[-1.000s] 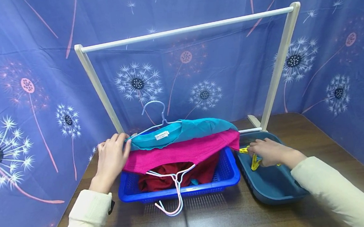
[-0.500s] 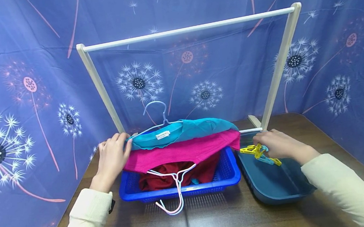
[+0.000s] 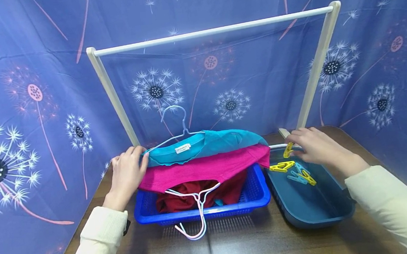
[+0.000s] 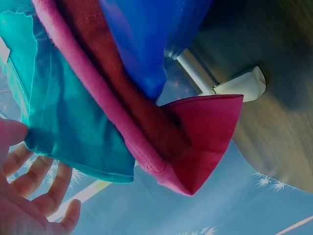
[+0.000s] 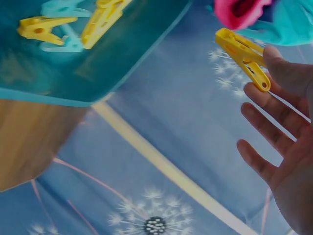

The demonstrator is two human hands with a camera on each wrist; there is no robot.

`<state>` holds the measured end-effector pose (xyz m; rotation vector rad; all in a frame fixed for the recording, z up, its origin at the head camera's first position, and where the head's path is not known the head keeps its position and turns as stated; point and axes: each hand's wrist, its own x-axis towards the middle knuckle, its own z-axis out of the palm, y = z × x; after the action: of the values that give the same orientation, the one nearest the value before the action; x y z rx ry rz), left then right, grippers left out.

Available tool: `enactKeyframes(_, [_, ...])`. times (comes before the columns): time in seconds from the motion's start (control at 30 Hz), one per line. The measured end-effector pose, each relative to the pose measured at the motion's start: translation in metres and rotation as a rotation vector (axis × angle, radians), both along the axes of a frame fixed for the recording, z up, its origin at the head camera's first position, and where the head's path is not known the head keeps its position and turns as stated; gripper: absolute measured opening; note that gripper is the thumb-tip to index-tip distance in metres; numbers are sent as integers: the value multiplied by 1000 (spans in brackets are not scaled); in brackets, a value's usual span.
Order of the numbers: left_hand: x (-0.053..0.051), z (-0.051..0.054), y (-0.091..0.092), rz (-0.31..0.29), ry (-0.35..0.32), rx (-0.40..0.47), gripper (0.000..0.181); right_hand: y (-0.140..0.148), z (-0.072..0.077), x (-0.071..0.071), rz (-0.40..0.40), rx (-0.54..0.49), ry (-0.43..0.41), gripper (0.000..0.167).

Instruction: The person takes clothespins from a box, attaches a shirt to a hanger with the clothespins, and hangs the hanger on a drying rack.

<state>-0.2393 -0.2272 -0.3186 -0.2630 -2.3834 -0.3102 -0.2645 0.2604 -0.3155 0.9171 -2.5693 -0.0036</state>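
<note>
Right hand [image 3: 315,145] pinching a yellow clothespin [image 5: 238,50], long axis slanted; I judge it nearer the right end of the turquoise garment [image 3: 232,139], which lies leftward, its left edge pinched by my left hand [image 3: 128,173].

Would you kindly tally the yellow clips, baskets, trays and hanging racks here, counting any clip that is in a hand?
Dark tray: 1
Blue basket: 1
Hanging rack: 1
Yellow clips: 3 (2 in the tray, 1 in the right hand)
Total: 6
</note>
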Motion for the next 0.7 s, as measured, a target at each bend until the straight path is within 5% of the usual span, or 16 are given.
enactKeyframes(0.17, [-3,0,0,5,-6,16,15,-9,15,0,42,-44,123,31])
enactKeyframes(0.7, [-8,2,-1,-4,-24,35,14,-62,52,-7,103,-207,193,26])
